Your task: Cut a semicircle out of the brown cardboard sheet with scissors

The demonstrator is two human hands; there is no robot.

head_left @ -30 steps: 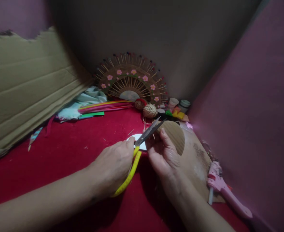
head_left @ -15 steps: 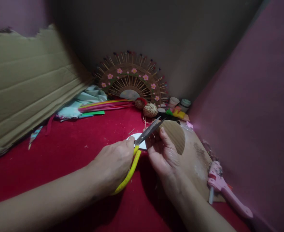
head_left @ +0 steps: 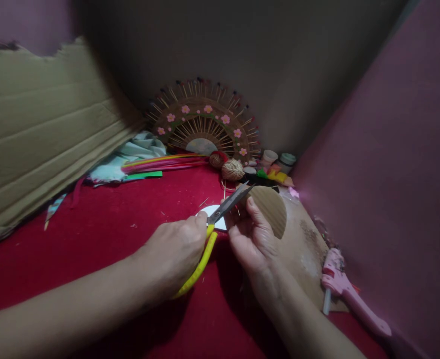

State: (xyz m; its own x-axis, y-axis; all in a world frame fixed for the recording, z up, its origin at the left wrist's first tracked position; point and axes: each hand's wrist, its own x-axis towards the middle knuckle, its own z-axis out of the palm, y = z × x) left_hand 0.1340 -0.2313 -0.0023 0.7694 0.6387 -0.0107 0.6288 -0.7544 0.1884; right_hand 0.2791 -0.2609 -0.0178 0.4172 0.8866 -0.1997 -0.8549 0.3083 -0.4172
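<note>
In the head view, the left hand (head_left: 175, 254) is closed around the yellow handles of a pair of scissors (head_left: 212, 229), whose grey blades point up and to the right, slightly parted, with their tips at the edge of a rounded brown card piece (head_left: 270, 207). The right hand (head_left: 252, 239) grips that card piece from below, thumb lying on its face, holding it just above a larger sheet of brown cardboard (head_left: 304, 254) that lies on the red surface (head_left: 104, 234). A small white disc (head_left: 214, 214) rests on the surface directly under the scissors, partly hidden by the blades and the left hand's fingers. A pink glue gun (head_left: 349, 294) lies at the right edge of the cardboard sheet, well apart from both hands. Further back, a ball of twine (head_left: 232, 170) sits near a fan-shaped stick ornament with pink flowers (head_left: 204, 124) leaning against the wall, with coloured paper strips (head_left: 163, 163) to its left and a big cardboard panel (head_left: 36, 134) standing along the left side.
</note>
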